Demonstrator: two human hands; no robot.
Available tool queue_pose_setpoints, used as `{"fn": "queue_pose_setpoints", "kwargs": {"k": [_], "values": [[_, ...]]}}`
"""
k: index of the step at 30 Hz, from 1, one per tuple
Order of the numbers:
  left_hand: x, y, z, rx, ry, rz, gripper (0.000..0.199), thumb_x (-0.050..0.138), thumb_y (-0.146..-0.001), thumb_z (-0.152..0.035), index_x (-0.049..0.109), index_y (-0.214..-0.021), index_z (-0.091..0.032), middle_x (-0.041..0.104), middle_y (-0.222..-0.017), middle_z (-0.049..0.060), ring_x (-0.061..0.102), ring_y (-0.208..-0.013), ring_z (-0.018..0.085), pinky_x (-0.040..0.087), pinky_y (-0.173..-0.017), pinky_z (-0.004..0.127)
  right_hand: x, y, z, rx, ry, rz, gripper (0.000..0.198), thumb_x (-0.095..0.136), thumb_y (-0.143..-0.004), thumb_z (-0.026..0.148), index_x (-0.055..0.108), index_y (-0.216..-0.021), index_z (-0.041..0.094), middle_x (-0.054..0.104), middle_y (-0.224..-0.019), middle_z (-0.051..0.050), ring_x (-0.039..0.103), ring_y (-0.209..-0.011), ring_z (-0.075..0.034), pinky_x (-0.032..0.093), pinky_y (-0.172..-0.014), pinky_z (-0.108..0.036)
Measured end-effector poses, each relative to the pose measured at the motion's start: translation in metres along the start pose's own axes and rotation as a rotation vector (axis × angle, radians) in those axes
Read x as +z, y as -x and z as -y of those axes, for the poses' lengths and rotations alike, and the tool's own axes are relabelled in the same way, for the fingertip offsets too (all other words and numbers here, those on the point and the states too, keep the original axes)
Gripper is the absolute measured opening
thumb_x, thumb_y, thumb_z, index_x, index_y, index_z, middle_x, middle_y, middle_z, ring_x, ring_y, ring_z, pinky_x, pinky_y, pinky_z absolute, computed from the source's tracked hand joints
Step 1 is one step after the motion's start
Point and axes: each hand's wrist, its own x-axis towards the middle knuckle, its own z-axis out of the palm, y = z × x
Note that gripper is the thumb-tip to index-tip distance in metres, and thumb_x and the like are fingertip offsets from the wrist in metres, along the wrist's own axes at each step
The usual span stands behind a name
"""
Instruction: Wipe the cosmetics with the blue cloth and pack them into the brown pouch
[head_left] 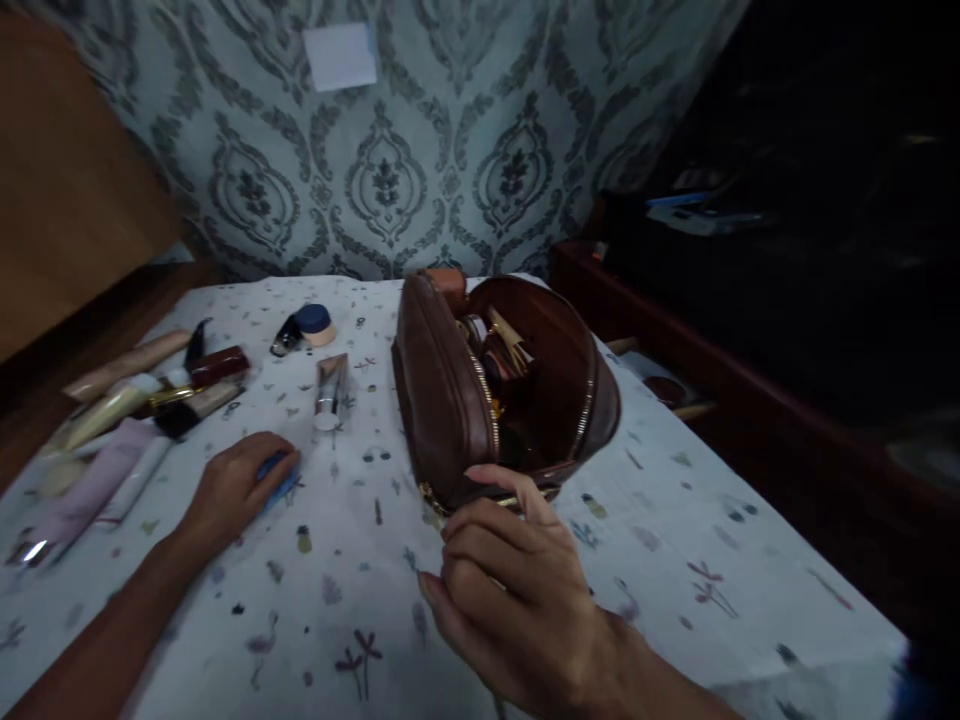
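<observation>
A brown leather cosmetic bag (pixel 446 400) stands unzipped, its gold-toothed lid opened to the right. Inside I make out small items, among them a tan piece (pixel 510 340); the dim light hides their kinds. My right hand (pixel 517 590) is at the bag's front, index finger over its near rim, the other fingers loosely curled and the thumb apart. Nothing shows in its grasp. Resting on the cloth left of the bag, my left hand (pixel 240 485) closes over a small blue item (pixel 279 480), mostly covered by the fingers.
Several tubes and bottles, including a lilac tube (pixel 112 480) and a dark red bottle (pixel 217 366), lie at the left. A blue-lidded jar (pixel 315 325) and a silver-and-clear tube (pixel 330 392) are farther in. The patterned tablecloth (pixel 337 600) meets a dark wooden edge (pixel 660 360) on the right.
</observation>
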Motion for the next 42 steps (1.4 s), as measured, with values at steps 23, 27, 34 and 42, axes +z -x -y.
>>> {"fn": "queue_pose_setpoints", "kwargs": {"k": [23, 27, 34, 42], "values": [[0.003, 0.004, -0.003, 0.032, -0.069, -0.006, 0.023, 0.046, -0.099, -0.033, 0.064, -0.091, -0.022, 0.070, -0.091, 0.003, 0.066, -0.090, 0.019, 0.048, -0.081, 0.029, 0.168, -0.036, -0.009, 0.454, -0.628, 0.221, 0.015, 0.051, -0.090, 0.024, 0.064, -0.089, 0.018, 0.066, -0.082, -0.004, 0.061, -0.075, -0.018, 0.047, -0.068, -0.028], [0.000, 0.003, -0.001, 0.011, -0.160, -0.028, 0.020, 0.047, -0.100, -0.032, 0.064, -0.094, -0.022, 0.070, -0.093, 0.002, 0.066, -0.091, 0.017, 0.049, -0.081, 0.027, 0.167, -0.031, -0.015, 0.480, -0.658, 0.219, 0.016, 0.050, -0.089, 0.027, 0.064, -0.088, 0.019, 0.065, -0.080, -0.003, 0.061, -0.075, -0.019, 0.045, -0.068, -0.028], [-0.039, -0.045, 0.042, -0.234, -0.364, -0.175, 0.029, 0.038, -0.101, -0.031, 0.061, -0.114, -0.020, 0.065, -0.121, 0.013, 0.056, -0.119, 0.028, 0.047, -0.094, 0.039, 0.166, -0.029, -0.018, 0.490, -0.677, 0.225, 0.015, 0.053, -0.087, 0.026, 0.066, -0.085, 0.019, 0.065, -0.078, -0.002, 0.060, -0.074, -0.018, 0.043, -0.066, -0.027], [-0.066, -0.094, 0.090, -0.346, -0.421, 0.067, 0.043, 0.056, -0.085, -0.048, 0.064, -0.105, -0.012, 0.069, -0.114, 0.020, 0.065, -0.108, 0.036, 0.051, -0.087, 0.040, 0.169, -0.027, -0.014, 0.513, -0.637, 0.234, 0.014, 0.057, -0.081, 0.009, 0.066, -0.082, 0.019, 0.064, -0.079, 0.000, 0.058, -0.075, -0.014, 0.044, -0.069, -0.024]]}}
